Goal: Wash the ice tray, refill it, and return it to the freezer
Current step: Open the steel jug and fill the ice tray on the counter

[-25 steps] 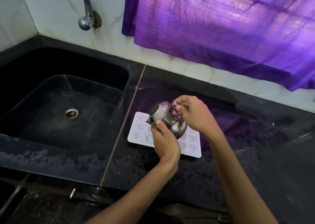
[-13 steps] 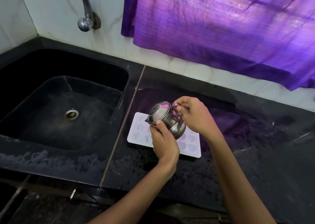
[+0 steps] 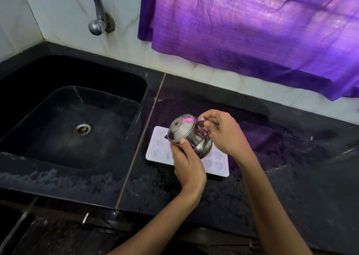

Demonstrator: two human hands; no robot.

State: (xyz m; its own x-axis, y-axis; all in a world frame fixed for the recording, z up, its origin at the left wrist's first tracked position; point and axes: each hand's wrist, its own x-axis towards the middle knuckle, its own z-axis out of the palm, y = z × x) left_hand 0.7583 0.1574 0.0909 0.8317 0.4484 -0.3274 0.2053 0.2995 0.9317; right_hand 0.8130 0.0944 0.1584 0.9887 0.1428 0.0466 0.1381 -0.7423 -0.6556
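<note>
A white ice tray [image 3: 158,148] with shaped moulds lies flat on the wet black counter [image 3: 291,167], just right of the sink. Above it I hold a small steel pot [image 3: 187,133], tipped over toward the left so its round end faces the sink. My left hand [image 3: 189,167] grips the pot from below, thumb on its side. My right hand [image 3: 225,134] pinches the pot's far rim. The pot and both hands hide the middle of the tray.
A black sink [image 3: 73,122] with a steel drain [image 3: 82,129] fills the left. A curved steel tap [image 3: 97,12] sticks out of the white tiled wall above it. A purple curtain [image 3: 252,31] hangs behind the counter. The counter's front edge runs below my forearms.
The pot has tilted a little further over the tray, and both hands have shifted slightly with it. The tray has not moved.
</note>
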